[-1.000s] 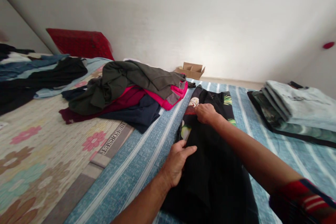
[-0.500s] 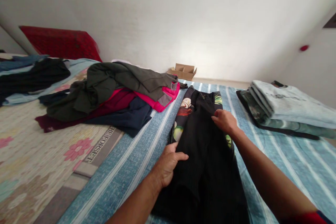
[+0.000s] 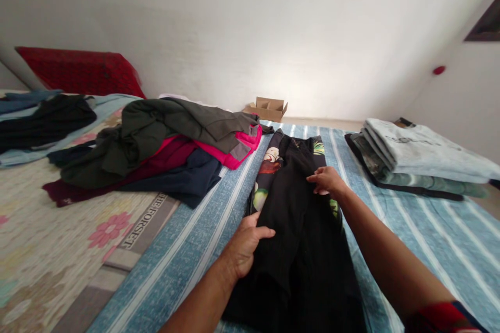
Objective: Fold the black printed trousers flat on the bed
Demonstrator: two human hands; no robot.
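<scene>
Black trousers (image 3: 297,250) with floral printed side panels lie lengthwise on the blue striped bedsheet, waistband at the far end. My left hand (image 3: 244,244) grips their left edge, thumb on top and fingers hidden beneath the cloth. Farther up on the right side, my right hand (image 3: 328,179) is at the black cloth with its fingers bent and index finger forward, seeming to pinch it; the exact hold is partly hidden. The lower part of the trousers runs out of view at the bottom.
A heap of loose clothes (image 3: 167,145) sits to the left, partly on a floral cover (image 3: 78,250). On the right is a folded stack of clothes (image 3: 425,151). Behind the bed's far edge stands an open cardboard box (image 3: 269,109), and a red panel (image 3: 82,73) is at far left.
The view has shifted slightly to the right. My right hand has slid a little toward me along the trousers, its fingers looking looser. My left hand keeps its hold.
</scene>
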